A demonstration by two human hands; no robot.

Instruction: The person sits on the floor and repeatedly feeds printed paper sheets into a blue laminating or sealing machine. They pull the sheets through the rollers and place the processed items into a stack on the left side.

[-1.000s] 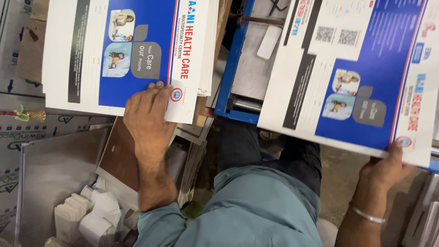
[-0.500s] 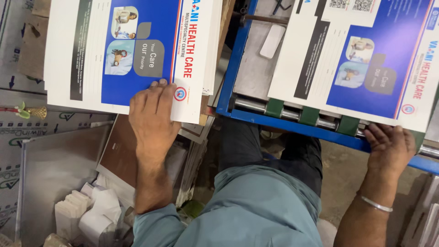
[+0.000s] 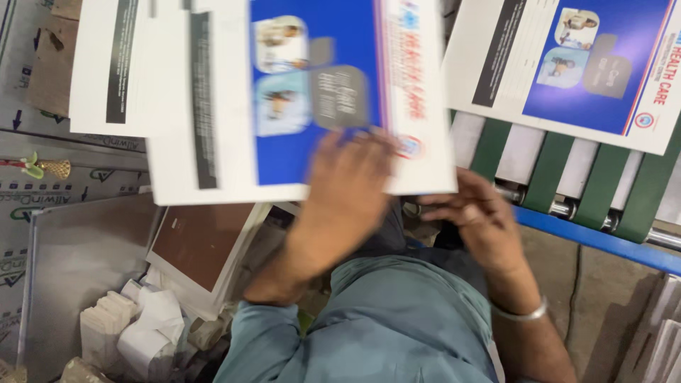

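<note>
Moved: my left hand point(image 3: 344, 191) has swung a blurred sheet point(image 3: 298, 106) rightward off the pile; my right hand point(image 3: 475, 216) has let go of the other sheet and come in under this one.
Sheet: blue and white, held flat in front of me.
Left hand: spread flat on the sheet's lower edge.
Right hand: fingers curled at its right corner, grip unclear.
Second sheet: point(image 3: 567, 64) lying on the green belts point(image 3: 553, 177).
Pile: point(image 3: 106, 71) upper left.
</note>
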